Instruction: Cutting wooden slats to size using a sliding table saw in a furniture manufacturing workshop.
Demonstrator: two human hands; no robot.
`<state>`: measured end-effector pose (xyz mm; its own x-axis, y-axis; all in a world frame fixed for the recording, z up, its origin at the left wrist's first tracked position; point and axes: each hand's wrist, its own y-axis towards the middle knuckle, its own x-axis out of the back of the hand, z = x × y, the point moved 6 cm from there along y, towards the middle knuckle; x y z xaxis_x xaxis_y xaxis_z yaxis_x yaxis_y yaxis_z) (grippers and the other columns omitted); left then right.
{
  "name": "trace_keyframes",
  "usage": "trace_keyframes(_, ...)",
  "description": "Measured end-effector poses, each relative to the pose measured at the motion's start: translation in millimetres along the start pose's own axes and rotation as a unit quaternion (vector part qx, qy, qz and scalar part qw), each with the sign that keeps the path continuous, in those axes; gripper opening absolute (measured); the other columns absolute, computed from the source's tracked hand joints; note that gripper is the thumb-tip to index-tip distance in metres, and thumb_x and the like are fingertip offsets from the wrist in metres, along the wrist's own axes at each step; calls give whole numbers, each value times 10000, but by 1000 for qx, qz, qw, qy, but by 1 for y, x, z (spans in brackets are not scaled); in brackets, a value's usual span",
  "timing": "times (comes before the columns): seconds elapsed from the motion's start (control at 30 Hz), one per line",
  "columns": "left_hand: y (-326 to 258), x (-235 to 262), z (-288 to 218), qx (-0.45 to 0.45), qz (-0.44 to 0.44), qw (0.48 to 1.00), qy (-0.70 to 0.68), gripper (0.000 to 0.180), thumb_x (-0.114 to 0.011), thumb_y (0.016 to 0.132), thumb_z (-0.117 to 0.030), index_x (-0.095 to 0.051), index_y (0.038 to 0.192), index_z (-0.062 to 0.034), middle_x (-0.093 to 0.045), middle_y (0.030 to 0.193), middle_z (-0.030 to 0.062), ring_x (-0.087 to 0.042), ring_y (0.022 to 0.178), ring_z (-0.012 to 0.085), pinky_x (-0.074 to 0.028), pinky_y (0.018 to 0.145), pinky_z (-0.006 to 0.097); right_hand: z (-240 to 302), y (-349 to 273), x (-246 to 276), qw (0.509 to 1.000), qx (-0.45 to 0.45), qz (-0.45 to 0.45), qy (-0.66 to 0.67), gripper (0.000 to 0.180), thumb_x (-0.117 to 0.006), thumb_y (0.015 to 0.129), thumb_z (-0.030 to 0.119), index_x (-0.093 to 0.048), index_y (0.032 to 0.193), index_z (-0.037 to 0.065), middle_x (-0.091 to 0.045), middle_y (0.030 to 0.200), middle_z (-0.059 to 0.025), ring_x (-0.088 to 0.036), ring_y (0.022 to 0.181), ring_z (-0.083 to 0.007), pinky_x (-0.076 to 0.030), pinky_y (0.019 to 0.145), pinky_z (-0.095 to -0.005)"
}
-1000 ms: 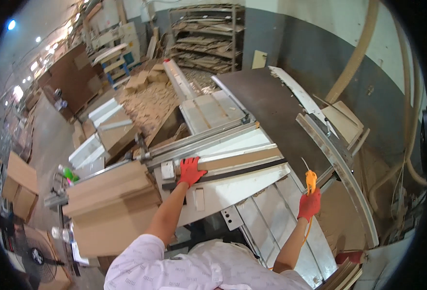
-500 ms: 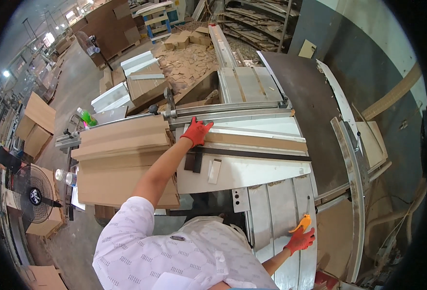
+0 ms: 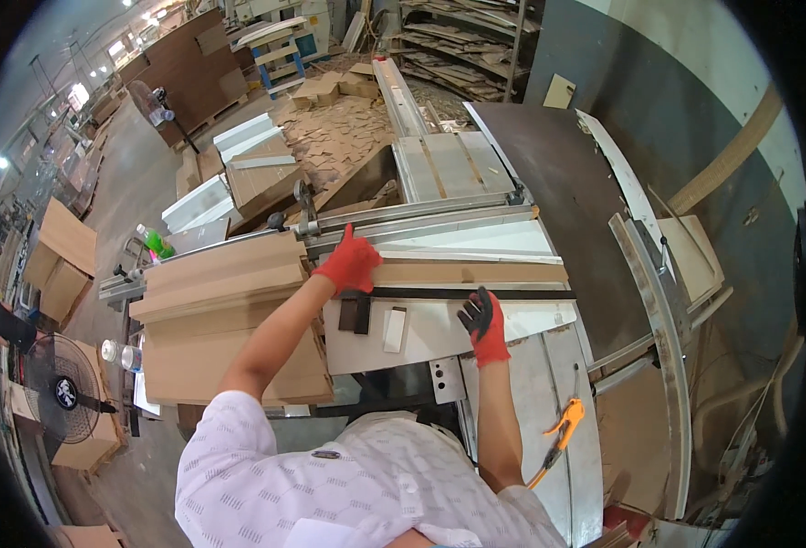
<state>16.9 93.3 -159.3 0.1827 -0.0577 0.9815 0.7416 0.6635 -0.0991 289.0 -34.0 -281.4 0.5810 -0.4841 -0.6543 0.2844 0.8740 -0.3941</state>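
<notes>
My left hand (image 3: 350,262), in a red glove, is closed at the left end of a long brown strip (image 3: 471,272), one fingertip pointing away. The fingers' underside is hidden. My right hand (image 3: 486,327), red glove with black palm side, is open, fingers apart, at the near edge of a long black bar (image 3: 421,293), holding nothing. Both strip and bar lie across a white panel (image 3: 439,335). A dark block (image 3: 355,314) and a small white piece (image 3: 395,329) sit on that panel. An orange air blow gun (image 3: 567,417) with its hose rests on the metal table (image 3: 531,393).
A stack of brown boards (image 3: 225,347) stands left of the panel. Behind runs a metal fence rail (image 3: 421,216). A dark brown sheet surface (image 3: 567,201) lies to the right. A standing fan (image 3: 65,393), a green bottle (image 3: 155,241) and cardboard scraps (image 3: 330,137) are farther off.
My right hand has let go of the orange air blow gun and moved up and left to the black bar. My left hand stays at the strip's end, its fingers more drawn in.
</notes>
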Motion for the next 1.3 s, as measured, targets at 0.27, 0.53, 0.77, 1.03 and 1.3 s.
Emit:
trace_keyframes(0.27, -97, 53, -106, 84, -10, 996, 31, 564, -804, 640, -414, -691, 1131, -160, -654, 999, 57, -582, 1065, 271, -265, 1116, 619, -11, 9, -14, 994, -44, -77, 62, 301, -746, 823, 312, -593, 1016, 139, -583, 945, -71, -573, 854, -251, -519, 754, -426)
trace_keyframes(0.53, -101, -13, -116, 266, -123, 851, -435, 408, -724, 857, -406, -647, 1035, -48, -653, 829, 114, -671, 830, 300, -540, 765, 400, 85, -56, 67, 982, 136, -125, 39, 123, -719, 886, 204, -623, 855, 133, -515, 697, 34, -523, 620, -112, -462, 569, -288)
trace_keyframes(0.77, -63, -84, -131, 310, -120, 915, -229, 365, -758, 776, -372, -598, 878, -59, -666, 877, 160, -675, 875, 344, -529, 775, 427, 160, -136, 113, 934, 276, -205, -101, 242, -739, 890, 215, -587, 1060, 134, -537, 777, 37, -515, 659, -79, -439, 579, -248)
trace_keyframes(1.03, -51, -55, -114, 292, -113, 841, -441, 309, -762, 757, -235, -589, 920, -39, -677, 837, 168, -665, 859, 358, -513, 752, 432, 180, -176, 129, 895, 238, -205, -317, 446, -707, 883, 140, -533, 1274, 16, -559, 929, -21, -523, 748, -92, -451, 641, -258)
trace_keyframes(1.3, -12, -71, 3, 390, -265, 812, -345, 256, -720, 781, -204, -591, 922, -33, -681, 870, 192, -658, 864, 390, -522, 760, 455, 132, -119, 80, 771, 175, -15, -613, 462, -703, 774, 112, -573, 1213, 52, -630, 1001, -96, -618, 913, -221, -501, 813, -353)
